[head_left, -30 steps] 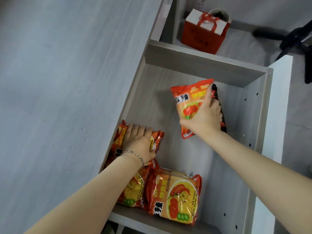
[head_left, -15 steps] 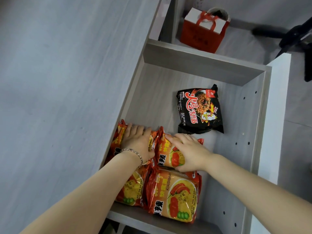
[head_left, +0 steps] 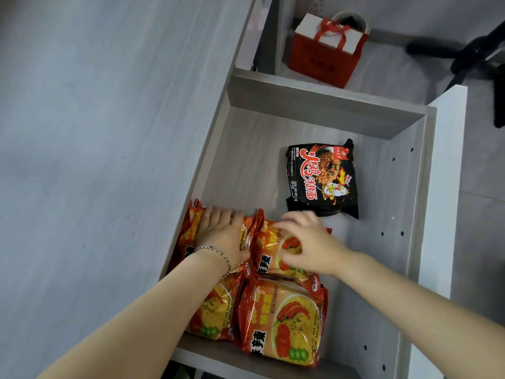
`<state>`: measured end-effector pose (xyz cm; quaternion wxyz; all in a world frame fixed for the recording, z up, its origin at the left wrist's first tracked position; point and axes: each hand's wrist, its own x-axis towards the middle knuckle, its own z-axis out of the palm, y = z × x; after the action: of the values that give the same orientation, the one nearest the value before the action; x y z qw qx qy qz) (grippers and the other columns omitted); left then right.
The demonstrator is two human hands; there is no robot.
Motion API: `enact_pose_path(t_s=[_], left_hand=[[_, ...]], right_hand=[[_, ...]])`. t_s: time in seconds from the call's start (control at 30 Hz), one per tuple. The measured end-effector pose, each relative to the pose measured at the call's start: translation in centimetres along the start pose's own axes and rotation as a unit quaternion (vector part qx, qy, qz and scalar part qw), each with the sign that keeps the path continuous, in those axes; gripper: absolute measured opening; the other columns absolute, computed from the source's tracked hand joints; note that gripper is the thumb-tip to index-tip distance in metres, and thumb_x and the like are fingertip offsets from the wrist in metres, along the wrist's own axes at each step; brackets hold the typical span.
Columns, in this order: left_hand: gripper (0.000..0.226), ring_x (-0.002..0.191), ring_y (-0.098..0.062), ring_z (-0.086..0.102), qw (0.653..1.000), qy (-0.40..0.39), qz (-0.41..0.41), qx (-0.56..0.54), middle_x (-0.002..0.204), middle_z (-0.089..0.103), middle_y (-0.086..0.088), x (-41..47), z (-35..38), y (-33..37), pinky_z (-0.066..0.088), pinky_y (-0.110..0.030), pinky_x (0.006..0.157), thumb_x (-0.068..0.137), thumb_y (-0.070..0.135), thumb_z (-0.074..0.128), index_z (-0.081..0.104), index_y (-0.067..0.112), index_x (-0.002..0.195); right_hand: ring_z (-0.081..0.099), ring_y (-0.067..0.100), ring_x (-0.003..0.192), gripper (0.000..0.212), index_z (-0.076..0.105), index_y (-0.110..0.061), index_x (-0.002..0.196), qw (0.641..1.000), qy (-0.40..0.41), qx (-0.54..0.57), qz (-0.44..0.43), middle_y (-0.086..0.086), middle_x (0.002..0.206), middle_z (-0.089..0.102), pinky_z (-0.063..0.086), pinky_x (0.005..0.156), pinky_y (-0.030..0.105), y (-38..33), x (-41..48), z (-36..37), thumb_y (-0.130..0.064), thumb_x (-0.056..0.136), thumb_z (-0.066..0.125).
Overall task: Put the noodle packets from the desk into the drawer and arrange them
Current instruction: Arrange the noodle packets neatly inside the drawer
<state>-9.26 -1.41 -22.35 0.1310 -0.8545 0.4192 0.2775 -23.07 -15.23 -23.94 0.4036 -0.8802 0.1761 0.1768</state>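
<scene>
- the drawer (head_left: 404,149) is pulled out beside the grey desk (head_left: 95,132) and shows a pale wood-grain floor and walls with rows of small holes.
- four orange-red noodle packets lie flat in a two-by-two block toward the drawer's 7 o'clock corner, each printed with red chillies, green pieces and dark characters on a yellow panel.
- the near right packet (head_left: 284,321) shows its whole face; the near left packet (head_left: 213,313) is partly hidden under the left forearm.
- the far left packet (head_left: 191,228) lies against the drawer wall on the desk side, mostly covered by the left hand (head_left: 224,239).
- the far right packet (head_left: 270,250) touches the far left one along their crimped edges and sits under the right hand (head_left: 306,244).
- a black noodle packet (head_left: 322,179) with red lettering and a cartoon chicken lies alone at about 1 o'clock from the right hand, near it but not touching the orange block.
- left hand: flat, fingers together and pointing to 12 o'clock, palm pressed on the far left packet; a silver bracelet (head_left: 218,255) circles the wrist.
- right hand: open and loosely spread, fingers curved down on the far right packet, pinching nothing; slightly blurred, so i cannot tell how firmly it presses.
- a red gift bag (head_left: 325,58) with a white top stands on the floor beyond the drawer at 12 o'clock.
</scene>
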Motion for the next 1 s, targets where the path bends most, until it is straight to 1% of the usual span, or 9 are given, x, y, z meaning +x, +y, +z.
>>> enact_pose_path(t_s=[0.13, 0.23, 0.3, 0.43, 0.57, 0.63, 0.8, 0.9, 1.0], left_hand=[[0.076, 0.14, -0.024, 0.017, 1.0, -0.009, -0.005, 0.003, 0.148, 0.028, -0.005, 0.0, -0.2, 0.2, -0.003, -0.04, 0.117, 0.08, 0.048, 0.054, 0.018, 0.023, 0.142], [0.076, 0.14, -0.024, 0.017, 1.0, -0.013, -0.004, 0.005, 0.149, 0.027, -0.005, 0.0, -0.4, 0.3, -0.002, -0.04, 0.117, 0.081, 0.048, 0.053, 0.017, 0.022, 0.143], [0.075, 0.14, -0.024, 0.017, 1.0, -0.019, -0.003, 0.006, 0.15, 0.026, -0.004, 0.0, -0.4, 0.2, -0.002, -0.04, 0.117, 0.082, 0.049, 0.051, 0.017, 0.022, 0.143], [0.071, 0.138, -0.027, 0.022, 0.999, -0.034, -0.005, -0.03, 0.148, 0.031, -0.007, 0.3, -1.1, 0.4, 0.004, -0.041, 0.117, 0.084, 0.054, 0.046, 0.02, 0.021, 0.142], [0.073, 0.126, -0.028, 0.043, 0.969, -0.015, -0.021, -0.244, 0.147, 0.03, -0.009, 0.9, -3.1, 1.0, 0.043, -0.036, 0.102, 0.083, 0.043, 0.057, 0.019, 0.023, 0.142], [0.078, 0.122, -0.027, 0.046, 0.965, 0.043, 0.008, -0.258, 0.148, 0.025, -0.008, 1.1, -4.7, 1.4, 0.047, -0.035, 0.094, 0.082, 0.039, 0.061, 0.016, 0.024, 0.143], [0.106, 0.141, -0.034, 0.014, 0.947, 0.253, 0.177, -0.089, 0.154, 0.022, -0.007, 1.8, -8.8, 2.3, 0.019, -0.048, 0.112, 0.063, 0.039, 0.079, 0.015, 0.021, 0.146], [0.106, 0.133, -0.045, 0.028, 0.929, 0.346, 0.121, -0.05, 0.144, 0.042, -0.011, 1.9, -10.4, 2.1, 0.017, -0.061, 0.106, 0.05, 0.049, 0.083, 0.035, 0.017, 0.14], [0.085, 0.129, -0.039, 0.037, 0.886, 0.45, 0.108, 0.01, 0.126, 0.061, -0.009, 2.0, -10.4, 1.5, 0.018, -0.061, 0.106, 0.059, 0.057, 0.073, 0.049, 0.015, 0.129]], right_hand=[[0.047, 0.03, 0.113, 0.036, 0.055, -0.009, 0.115, 0.899, 0.382, 0.107, 0.186, 0.011, 0.113, 0.051, 0.04, 0.094, 0.038, 1.4, 1.0, -3.0, -0.023, 0.083, 0.06], [0.037, 0.043, 0.124, 0.059, 0.038, 0.0, 0.131, 0.834, 0.314, 0.143, 0.431, 0.027, 0.134, 0.04, 0.037, 0.099, 0.048, 3.9, 2.3, -4.5, -0.038, 0.088, 0.053], [0.043, 0.043, 0.122, 0.062, 0.038, 0.003, 0.129, 0.819, 0.248, 0.213, 0.471, 0.027, 0.134, 0.043, 0.04, 0.097, 0.048, 5.0, 3.2, -4.6, -0.043, 0.089, 0.048], [0.057, 0.031, 0.094, 0.046, 0.055, 0.002, 0.113, 0.798, 0.293, 0.329, 0.41, 0.021, 0.118, 0.062, 0.043, 0.075, 0.035, 5.8, 3.5, -4.6, -0.035, 0.085, 0.059], [0.054, 0.024, 0.087, 0.031, 0.056, -0.002, 0.1, 0.79, 0.315, 0.398, 0.344, 0.025, 0.114, 0.063, 0.042, 0.067, 0.032, 5.2, 3.3, -6.2, -0.022, 0.08, 0.068], [0.053, 0.021, 0.088, 0.028, 0.054, -0.007, 0.098, 0.798, 0.347, 0.4, 0.289, 0.023, 0.114, 0.062, 0.041, 0.067, 0.025, 4.3, 3.1, -7.7, -0.011, 0.076, 0.071], [0.056, 0.004, 0.086, 0.037, 0.051, -0.045, 0.078, 0.95, 0.278, 0.14, 0.038, -0.006, 0.093, 0.062, 0.038, 0.072, 0.015, -0.7, 2.2, -12.3, -0.018, 0.071, 0.074], [0.051, 0.0, 0.088, 0.033, 0.046, -0.054, 0.079, 0.975, 0.21, 0.065, -0.032, -0.01, 0.094, 0.055, 0.035, 0.07, 0.01, -3.8, 2.1, -14.5, -0.029, 0.075, 0.068], [0.048, 0.007, 0.094, 0.025, 0.055, -0.041, 0.093, 0.984, 0.154, 0.009, -0.091, -0.003, 0.099, 0.054, 0.04, 0.078, 0.018, -5.6, 2.5, -15.0, -0.024, 0.078, 0.065]])
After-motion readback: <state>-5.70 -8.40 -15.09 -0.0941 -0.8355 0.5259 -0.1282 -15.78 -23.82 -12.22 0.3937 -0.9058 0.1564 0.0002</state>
